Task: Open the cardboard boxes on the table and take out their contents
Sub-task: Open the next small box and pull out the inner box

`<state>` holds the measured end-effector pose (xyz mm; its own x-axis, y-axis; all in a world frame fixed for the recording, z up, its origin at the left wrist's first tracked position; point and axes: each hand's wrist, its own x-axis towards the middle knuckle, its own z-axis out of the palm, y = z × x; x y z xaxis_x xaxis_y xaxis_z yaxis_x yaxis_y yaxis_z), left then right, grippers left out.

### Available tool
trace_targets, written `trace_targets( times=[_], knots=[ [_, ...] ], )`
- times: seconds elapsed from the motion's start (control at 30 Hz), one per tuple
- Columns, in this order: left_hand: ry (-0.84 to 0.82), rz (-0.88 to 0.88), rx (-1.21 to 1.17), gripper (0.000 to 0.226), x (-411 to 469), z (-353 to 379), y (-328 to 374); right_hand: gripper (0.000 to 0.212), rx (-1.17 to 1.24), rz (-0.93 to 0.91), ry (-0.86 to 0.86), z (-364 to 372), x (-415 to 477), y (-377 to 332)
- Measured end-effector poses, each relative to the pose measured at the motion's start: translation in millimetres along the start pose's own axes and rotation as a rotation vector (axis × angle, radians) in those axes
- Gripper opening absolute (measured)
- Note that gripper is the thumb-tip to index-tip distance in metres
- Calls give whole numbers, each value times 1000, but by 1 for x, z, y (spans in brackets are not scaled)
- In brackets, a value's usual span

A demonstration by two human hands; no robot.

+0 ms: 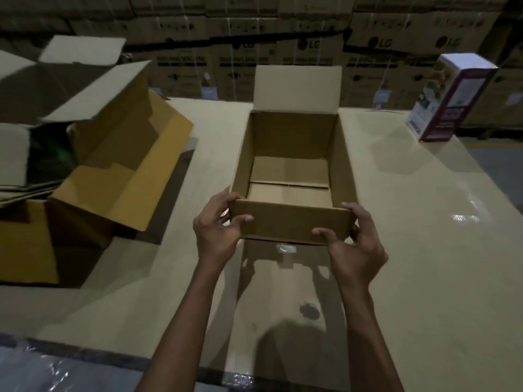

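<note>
An open brown cardboard box (294,222) stands in the middle of the table (410,236), its far flap upright and its inside bare. My left hand (216,230) grips the near left corner, fingers curled round the edge and thumb on the front wall. At the near right corner my right hand (352,244) holds the box the same way. A white and purple printed carton (450,100) stands upright at the far right of the table.
Several opened cardboard boxes (113,171) lie piled at the left, flaps spread. Stacked large printed cartons (283,52) form a wall behind the table. A small clear scrap of tape (285,248) lies just in front of the box. Plastic wrap covers the near left edge.
</note>
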<state>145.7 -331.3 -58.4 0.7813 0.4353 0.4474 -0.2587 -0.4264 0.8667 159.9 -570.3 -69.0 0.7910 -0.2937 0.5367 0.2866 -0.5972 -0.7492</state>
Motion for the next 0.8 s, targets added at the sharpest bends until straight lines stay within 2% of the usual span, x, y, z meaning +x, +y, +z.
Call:
trace_targets(
  times=[0.17,0.4,0.57,0.67,0.8],
  knots=[
    [-35,70,14,46,28,-65,-26,72,-22,-1,22,47,-33,-51],
    [-68,209,-54,47,108,-182,-43,80,-15,-37,241,135,-75,-169],
    [-67,360,12,46,183,-257,-18,83,46,-59,289,186,-60,-250],
    [-55,366,9,46,222,-292,-13,81,53,-138,322,209,-45,-291],
    [27,372,43,47,262,-335,-9,80,24,-252,265,245,-21,-337]
  ],
)
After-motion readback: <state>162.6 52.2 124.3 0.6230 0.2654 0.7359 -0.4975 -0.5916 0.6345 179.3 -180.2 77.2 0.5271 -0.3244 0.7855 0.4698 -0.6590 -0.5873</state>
